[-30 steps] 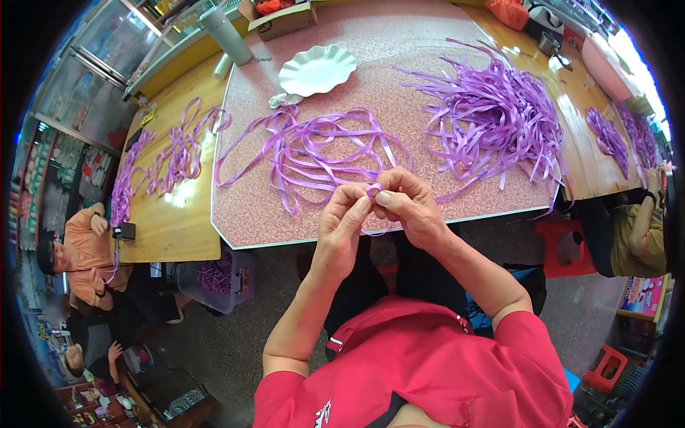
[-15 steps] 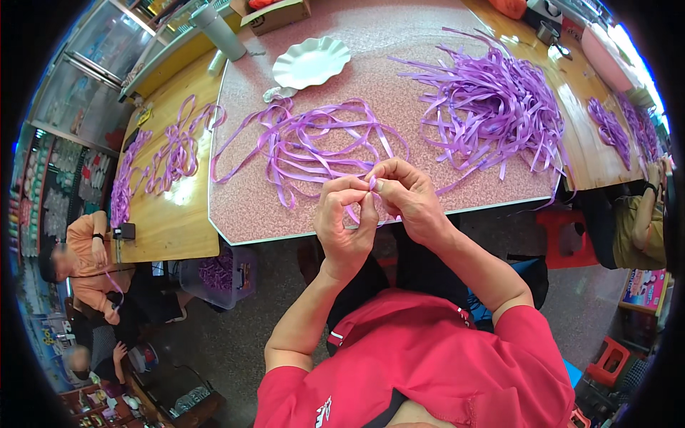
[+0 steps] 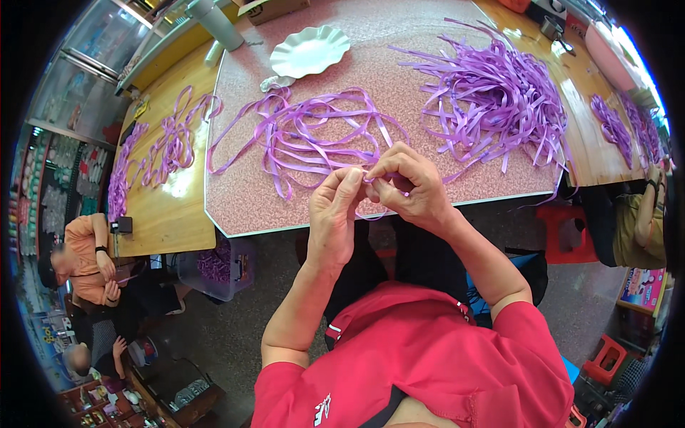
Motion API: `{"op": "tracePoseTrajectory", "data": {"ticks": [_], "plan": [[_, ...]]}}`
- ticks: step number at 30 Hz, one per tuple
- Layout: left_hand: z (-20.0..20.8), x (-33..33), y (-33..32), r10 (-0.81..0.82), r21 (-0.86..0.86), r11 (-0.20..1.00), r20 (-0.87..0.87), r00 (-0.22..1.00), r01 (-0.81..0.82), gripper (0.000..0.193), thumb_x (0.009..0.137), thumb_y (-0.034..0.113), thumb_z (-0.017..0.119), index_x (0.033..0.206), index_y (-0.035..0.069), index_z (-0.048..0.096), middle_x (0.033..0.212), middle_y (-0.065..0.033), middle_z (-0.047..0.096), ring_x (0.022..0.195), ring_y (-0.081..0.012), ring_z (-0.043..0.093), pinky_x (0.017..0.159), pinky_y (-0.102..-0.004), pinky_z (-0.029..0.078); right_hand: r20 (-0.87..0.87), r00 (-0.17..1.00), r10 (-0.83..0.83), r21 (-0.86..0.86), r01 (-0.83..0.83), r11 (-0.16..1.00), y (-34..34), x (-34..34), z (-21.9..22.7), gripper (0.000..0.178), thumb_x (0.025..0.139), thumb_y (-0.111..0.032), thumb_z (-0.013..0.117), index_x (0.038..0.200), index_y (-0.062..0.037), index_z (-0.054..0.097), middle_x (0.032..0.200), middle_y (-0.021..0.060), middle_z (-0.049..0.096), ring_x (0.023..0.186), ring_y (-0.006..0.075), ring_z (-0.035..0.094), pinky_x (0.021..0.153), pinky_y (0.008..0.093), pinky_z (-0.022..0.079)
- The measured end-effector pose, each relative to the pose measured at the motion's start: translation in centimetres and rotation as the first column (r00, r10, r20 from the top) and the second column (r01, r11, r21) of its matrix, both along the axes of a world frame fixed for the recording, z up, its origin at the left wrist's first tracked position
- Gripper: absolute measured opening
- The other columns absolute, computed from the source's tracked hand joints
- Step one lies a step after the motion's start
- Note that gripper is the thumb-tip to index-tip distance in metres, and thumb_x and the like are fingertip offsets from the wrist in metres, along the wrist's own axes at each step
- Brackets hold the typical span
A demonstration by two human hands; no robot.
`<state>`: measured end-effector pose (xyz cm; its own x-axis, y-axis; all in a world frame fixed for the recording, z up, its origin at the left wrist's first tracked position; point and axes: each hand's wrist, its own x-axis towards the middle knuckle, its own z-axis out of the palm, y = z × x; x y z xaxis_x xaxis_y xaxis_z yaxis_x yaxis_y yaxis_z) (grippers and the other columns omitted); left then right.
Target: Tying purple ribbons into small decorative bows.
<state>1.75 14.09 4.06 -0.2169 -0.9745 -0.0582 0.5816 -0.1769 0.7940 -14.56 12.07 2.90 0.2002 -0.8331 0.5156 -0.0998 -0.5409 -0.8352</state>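
Observation:
Both my hands meet over the front edge of the pink speckled table (image 3: 235, 207), pinching a purple ribbon (image 3: 371, 214) between them. My left hand (image 3: 334, 214) is closed, its thumb and forefinger pressed together on the ribbon. Its fingertips touch those of my right hand (image 3: 410, 185), which is closed on the same ribbon with the fingers bent. A small loop of it hangs below my fingers. Just beyond them lies a loose tangle of purple ribbon (image 3: 314, 118). To the right is a thick heap of purple ribbon lengths (image 3: 492, 100). The exact fold between my fingertips is hidden.
A white scalloped plate (image 3: 310, 51) and a grey-green flask (image 3: 216, 25) stand at the back. More ribbon (image 3: 175, 143) lies on the wooden table at left. A plastic bin (image 3: 232, 271) and a red stool (image 3: 564, 235) are below table height. Other people sit at both sides.
My left hand has turned, its thumb now pointing up along the ribbon. My right fingers have curled further over it. The co-worker at left has brought both hands together.

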Motion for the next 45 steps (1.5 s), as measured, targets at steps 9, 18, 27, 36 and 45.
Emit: {"op": "tracePoseTrajectory", "data": {"ticks": [9,18,27,36,45], "plan": [[-1.5,-0.4,0.5,0.294,-0.41,0.897,0.276,0.915,-0.165,0.01,0.097,0.003,0.063,0.107,0.001,0.065,0.112,-0.0044,0.055,0.098,-0.0095,0.058,0.087,-0.0238,0.047,0.022,0.999,-0.037,0.034,0.036,0.999,0.7,0.0,0.1,0.01,0.085,0.004,0.068,0.094,-0.001,0.07,0.086,0.0049,0.061,0.07,0.007,0.057,0.056,0.0248,0.043],[-2.0,-1.3,0.4,0.186,-0.286,0.944,0.045,0.982,-0.165,0.01,0.101,0.004,0.056,0.109,0.002,0.06,0.114,-0.0058,0.057,0.106,-0.0132,0.057,0.095,-0.0296,0.046,0.407,0.913,0.004,0.454,-0.206,0.867,0.8,0.6,0.4,0.011,0.096,-0.006,0.064,0.103,0.0021,0.067,0.093,0.0004,0.064,0.078,0.0045,0.057,0.067,0.0218,0.047],[-2.4,-0.8,0.1,0.265,-0.376,0.912,0.23,0.936,-0.166,0.009,0.102,0.007,0.057,0.109,0.003,0.057,0.109,-0.0041,0.054,0.102,-0.0107,0.053,0.093,-0.0261,0.044,0.262,0.965,-0.013,0.585,-0.148,0.797,1.3,0.4,2.1,0.017,0.096,-0.016,0.067,0.104,-0.0015,0.068,0.078,-0.0048,0.058,0.059,0.0011,0.046,0.051,0.0193,0.037],[-2.1,0.2,-1.6,0.828,-0.914,0.4,0.39,0.404,0.063,0.028,0.086,0.002,0.073,0.112,0.008,0.063,0.111,-0.0105,0.058,0.103,-0.0274,0.057,0.091,-0.0405,0.044,0.697,0.71,-0.101,0.668,-0.592,0.45,0.9,-0.5,1.5,0.013,0.096,-0.019,0.067,0.094,-0.0062,0.066,0.072,-0.0061,0.052,0.05,-0.0023,0.035,0.041,0.0157,0.025],[-2.2,0.9,-2.3,0.9,-0.952,0.265,0.301,0.315,0.151,0.025,0.081,0.004,0.077,0.103,0.011,0.066,0.106,-0.007,0.062,0.104,-0.028,0.06,0.09,-0.0416,0.042,0.732,0.662,-0.161,0.669,-0.656,0.348,0.7,-0.6,1.3,0.012,0.098,-0.018,0.064,0.094,-0.0068,0.062,0.076,-0.0052,0.053,0.051,-0.0017,0.035,0.04,0.0148,0.026]]}}
